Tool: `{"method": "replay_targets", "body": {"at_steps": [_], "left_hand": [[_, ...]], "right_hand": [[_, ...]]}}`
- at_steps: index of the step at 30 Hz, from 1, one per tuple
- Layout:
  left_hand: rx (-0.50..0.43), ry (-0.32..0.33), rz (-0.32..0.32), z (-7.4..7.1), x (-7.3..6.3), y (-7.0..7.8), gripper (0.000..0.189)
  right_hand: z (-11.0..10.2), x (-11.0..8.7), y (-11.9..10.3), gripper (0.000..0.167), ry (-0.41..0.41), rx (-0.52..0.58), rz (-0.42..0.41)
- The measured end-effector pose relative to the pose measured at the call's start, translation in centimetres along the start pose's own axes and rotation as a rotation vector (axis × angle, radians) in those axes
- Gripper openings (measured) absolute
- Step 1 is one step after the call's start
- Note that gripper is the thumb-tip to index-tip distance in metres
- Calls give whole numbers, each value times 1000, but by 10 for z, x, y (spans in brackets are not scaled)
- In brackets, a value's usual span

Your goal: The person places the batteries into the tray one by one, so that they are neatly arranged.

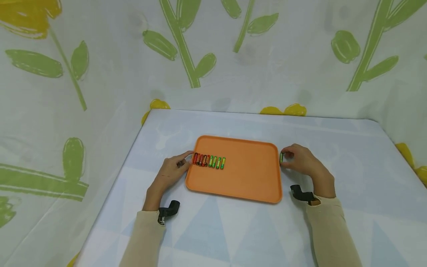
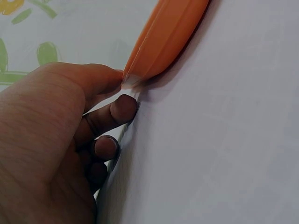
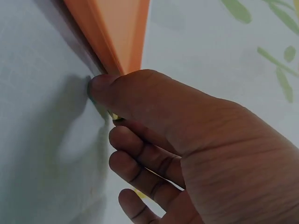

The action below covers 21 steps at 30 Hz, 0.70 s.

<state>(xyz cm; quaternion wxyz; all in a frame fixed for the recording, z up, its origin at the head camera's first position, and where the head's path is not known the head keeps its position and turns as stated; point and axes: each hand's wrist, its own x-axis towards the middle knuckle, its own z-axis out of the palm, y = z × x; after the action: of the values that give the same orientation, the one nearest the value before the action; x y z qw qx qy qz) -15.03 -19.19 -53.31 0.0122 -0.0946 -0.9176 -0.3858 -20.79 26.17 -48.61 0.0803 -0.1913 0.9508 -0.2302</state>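
Observation:
An orange tray (image 1: 248, 168) lies on the table with a row of batteries along its left part. Several red-and-black batteries (image 1: 202, 160) stand side by side next to the left rim, followed by several green ones (image 1: 217, 162). With thumb and forefinger, my left hand (image 1: 171, 172) grips the tray's left edge beside the row; its other fingers curl below the rim in the left wrist view. Just outside the tray's right rim, my right hand (image 1: 301, 161) pinches a single green battery (image 1: 281, 158) between thumb and forefinger. The thumb mostly hides that battery in the right wrist view.
The table (image 1: 230, 230) has a pale cloth with blue triangles. Behind it and at the left hangs a white curtain (image 1: 116, 66) with green leaves and yellow flowers. A black wrist mount (image 1: 170, 208) sits on the left sleeve, another (image 1: 301, 193) on the right.

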Motion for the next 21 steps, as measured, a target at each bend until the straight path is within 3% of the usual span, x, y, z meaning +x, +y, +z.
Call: {"method": "replay_targets", "body": {"at_steps": [11, 21], "left_hand": [[2, -8, -18, -1, 1, -2, 42], [5, -10, -18, -2, -1, 0, 43]], "right_hand": [[-10, -3, -12, 42, 46, 53, -15], [-9, -2, -43, 38, 108, 59, -138]]}}
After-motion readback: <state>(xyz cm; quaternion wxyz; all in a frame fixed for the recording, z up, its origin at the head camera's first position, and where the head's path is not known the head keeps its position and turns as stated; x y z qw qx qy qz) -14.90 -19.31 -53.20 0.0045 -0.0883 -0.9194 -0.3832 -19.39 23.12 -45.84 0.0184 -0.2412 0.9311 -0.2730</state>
